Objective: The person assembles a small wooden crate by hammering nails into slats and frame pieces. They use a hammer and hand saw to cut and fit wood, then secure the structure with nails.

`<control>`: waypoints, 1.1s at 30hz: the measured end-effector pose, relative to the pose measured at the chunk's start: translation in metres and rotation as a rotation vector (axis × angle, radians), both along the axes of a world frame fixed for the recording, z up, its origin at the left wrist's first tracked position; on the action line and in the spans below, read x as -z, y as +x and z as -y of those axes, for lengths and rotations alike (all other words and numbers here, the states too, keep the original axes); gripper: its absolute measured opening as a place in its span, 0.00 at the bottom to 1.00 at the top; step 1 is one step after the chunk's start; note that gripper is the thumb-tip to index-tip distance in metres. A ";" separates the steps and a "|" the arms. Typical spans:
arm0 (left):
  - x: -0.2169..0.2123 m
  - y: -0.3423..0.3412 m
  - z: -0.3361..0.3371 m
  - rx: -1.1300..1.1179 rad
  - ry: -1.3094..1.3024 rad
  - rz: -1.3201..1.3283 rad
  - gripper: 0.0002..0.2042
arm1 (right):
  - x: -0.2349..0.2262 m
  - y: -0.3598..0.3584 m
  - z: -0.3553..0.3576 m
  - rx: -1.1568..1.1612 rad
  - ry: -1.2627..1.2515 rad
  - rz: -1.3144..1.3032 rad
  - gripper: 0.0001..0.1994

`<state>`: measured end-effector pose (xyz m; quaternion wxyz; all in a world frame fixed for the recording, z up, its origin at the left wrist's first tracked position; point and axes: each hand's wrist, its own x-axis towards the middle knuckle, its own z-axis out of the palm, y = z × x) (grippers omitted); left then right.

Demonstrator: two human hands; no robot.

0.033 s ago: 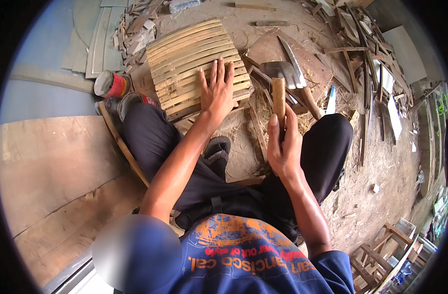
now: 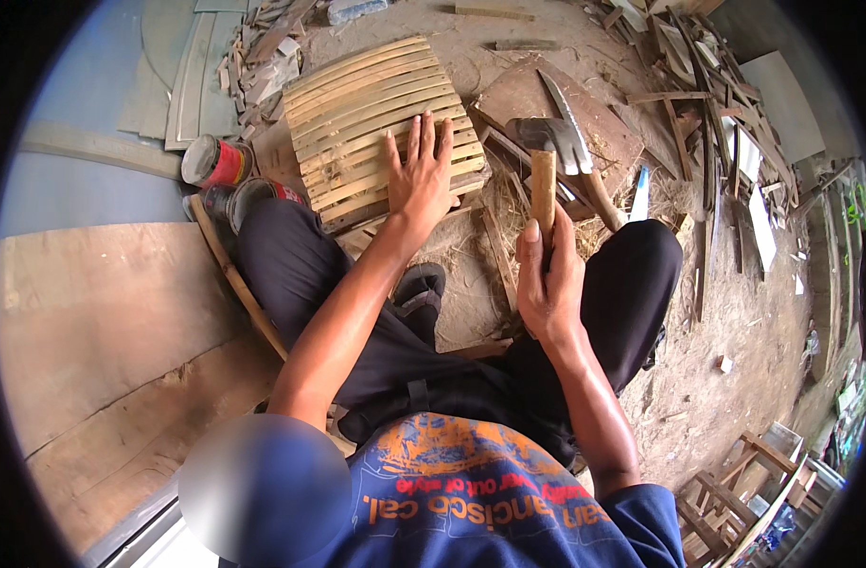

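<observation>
1. The slatted bamboo panel (image 2: pixel 381 128) lies on the ground in the upper middle of the frame; its left edge is crowded by wood scraps (image 2: pixel 263 66), and its lower edge meets the person's dark trouser leg (image 2: pixel 291 256).
2. The left hand (image 2: pixel 420 180) lies open and flat, fingers spread, on the panel's lower right corner.
3. The right hand (image 2: pixel 547 284) is closed around the wooden handle of a hammer (image 2: pixel 542 161), held upright at centre right, head near a wooden board (image 2: pixel 518 95).
4. A knife (image 2: pixel 570 123) lies on that board; two paint cans (image 2: pixel 215 161) stand at the left; offcuts (image 2: pixel 717 114) fill the upper right.
5. Nothing differs from the earlier frame.
</observation>
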<state>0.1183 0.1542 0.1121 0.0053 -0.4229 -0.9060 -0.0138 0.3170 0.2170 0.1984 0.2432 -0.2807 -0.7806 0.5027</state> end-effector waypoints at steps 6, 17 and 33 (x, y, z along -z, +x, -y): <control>0.008 -0.004 0.000 0.013 0.047 -0.069 0.61 | 0.016 0.000 -0.007 -0.076 0.085 0.165 0.20; 0.018 -0.011 -0.005 0.002 0.049 -0.101 0.60 | 0.041 -0.007 -0.009 -0.095 0.232 0.183 0.19; 0.005 -0.009 -0.004 0.021 0.067 -0.070 0.60 | 0.007 -0.002 0.003 -0.005 0.058 0.109 0.12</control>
